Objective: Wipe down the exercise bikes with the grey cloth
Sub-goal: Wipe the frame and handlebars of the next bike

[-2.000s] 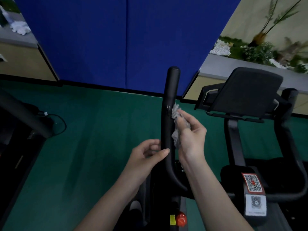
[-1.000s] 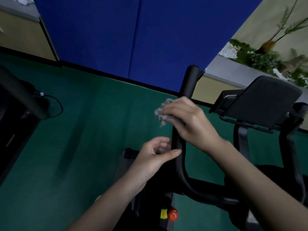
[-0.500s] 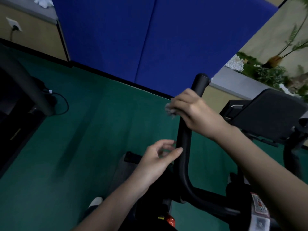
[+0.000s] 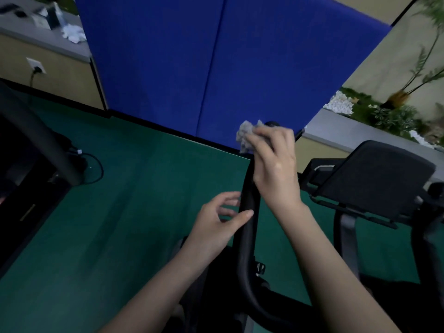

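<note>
The right grip (image 4: 274, 162), bunched round the grey cloth (image 4: 246, 135), has climbed the handlebar (image 4: 248, 212) from mid-length to its 12 o'clock tip. This upright looks wiped end to end, with the rest of the bike left to do. The left grip (image 4: 216, 222) stays loose lower down, thumb on the bar. At 2 o'clock a planter (image 4: 360, 131) holds plants (image 4: 394, 116) and white pebbles (image 4: 338, 104).

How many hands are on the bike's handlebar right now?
2. The right hand presses the grey cloth around the handlebar near its top end; the left hand touches it lower down with its thumb.
</note>
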The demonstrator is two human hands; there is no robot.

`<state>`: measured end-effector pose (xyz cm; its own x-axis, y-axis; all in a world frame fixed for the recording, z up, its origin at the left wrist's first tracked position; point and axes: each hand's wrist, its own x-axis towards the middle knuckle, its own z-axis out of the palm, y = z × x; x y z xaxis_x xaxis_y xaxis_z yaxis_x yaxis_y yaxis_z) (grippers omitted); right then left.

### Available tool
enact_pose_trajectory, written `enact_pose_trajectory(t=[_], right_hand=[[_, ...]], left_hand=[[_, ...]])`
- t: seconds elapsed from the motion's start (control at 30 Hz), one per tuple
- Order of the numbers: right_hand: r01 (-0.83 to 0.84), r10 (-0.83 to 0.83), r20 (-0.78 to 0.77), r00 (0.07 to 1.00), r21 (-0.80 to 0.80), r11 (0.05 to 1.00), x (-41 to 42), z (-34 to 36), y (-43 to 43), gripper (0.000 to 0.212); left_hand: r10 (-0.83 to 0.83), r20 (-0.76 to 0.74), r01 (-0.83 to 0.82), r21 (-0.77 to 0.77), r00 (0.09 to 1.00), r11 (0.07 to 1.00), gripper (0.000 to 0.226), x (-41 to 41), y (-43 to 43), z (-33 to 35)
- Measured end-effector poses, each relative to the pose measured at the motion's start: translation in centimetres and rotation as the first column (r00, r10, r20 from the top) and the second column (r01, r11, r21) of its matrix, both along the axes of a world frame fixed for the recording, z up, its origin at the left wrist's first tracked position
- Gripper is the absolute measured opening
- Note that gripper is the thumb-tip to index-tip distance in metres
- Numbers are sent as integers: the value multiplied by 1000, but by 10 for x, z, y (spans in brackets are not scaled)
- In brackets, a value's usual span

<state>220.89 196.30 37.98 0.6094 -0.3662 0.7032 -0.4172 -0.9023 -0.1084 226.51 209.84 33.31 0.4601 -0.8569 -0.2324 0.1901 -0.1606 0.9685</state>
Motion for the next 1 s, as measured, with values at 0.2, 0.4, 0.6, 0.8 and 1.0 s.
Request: enact_pose_trajectory(t=[0.2,0.4,0.6,0.8,1.0], right_hand=[[148,-159,127,979,86,985,26,26,-19,23],[197,-306,61,950,642,741,30,51,-38,18],[149,-482,240,843,756,638,26,38,-20,17],[-35,-602,313,734,903,427,28,33,-22,21],[-145,-647,304,699,947,288,25,24,-25,22]], left_hand=[[17,54,-17,-6,998,1000,31,4,-8,0],[-28,104,29,-6,994,1000,39,18,-33,7],[-107,162,114,-33,981,993,33,31,-41,5],[-165,187,175,-39,968,984,33,41,-49,2],[-152,168,166,-75,974,983,34,39,-51,-4]])
